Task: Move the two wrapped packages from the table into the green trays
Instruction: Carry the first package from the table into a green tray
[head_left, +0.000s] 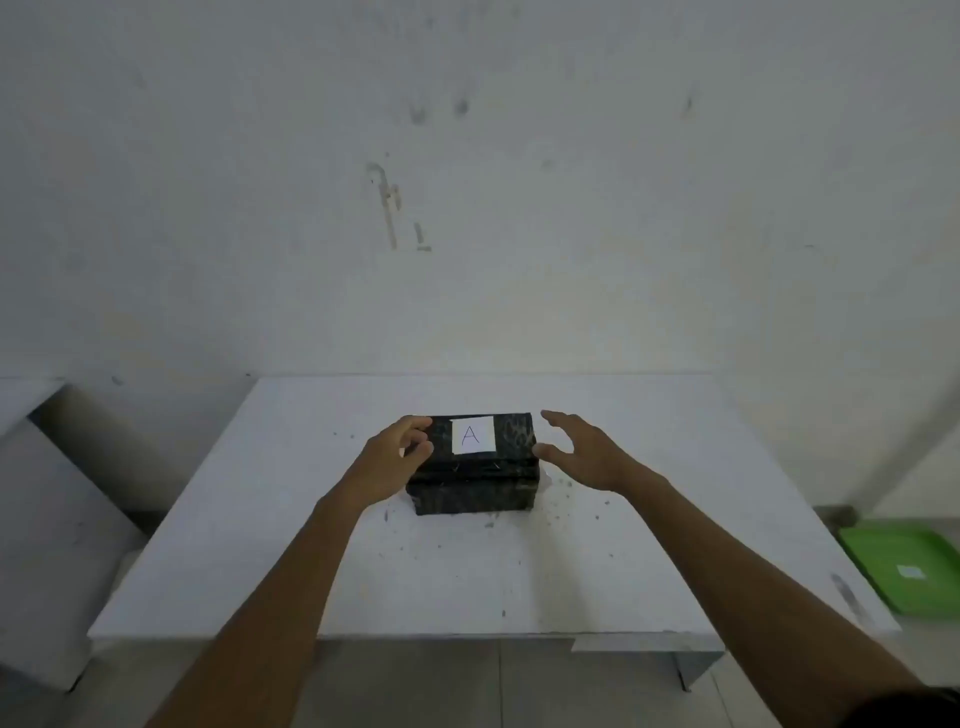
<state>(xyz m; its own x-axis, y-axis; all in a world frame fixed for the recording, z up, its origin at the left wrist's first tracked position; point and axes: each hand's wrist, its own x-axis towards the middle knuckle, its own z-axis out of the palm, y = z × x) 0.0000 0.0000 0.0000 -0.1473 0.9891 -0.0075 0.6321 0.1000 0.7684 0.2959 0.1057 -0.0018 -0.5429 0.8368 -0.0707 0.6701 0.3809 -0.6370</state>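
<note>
Both your forearms reach in over the white table (623, 582), left hand (387, 460) fingers curled against the black wrapped package (475, 478) labelled A, right hand (584, 452) spread just beside its other end to clamp it, green tray (914, 571) waiting off right.

green tray (904, 564) partly behind table (260, 545), its label unreadable

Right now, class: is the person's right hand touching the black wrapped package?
Apart. The head view shows pale table between the open right hand and the package.
</note>
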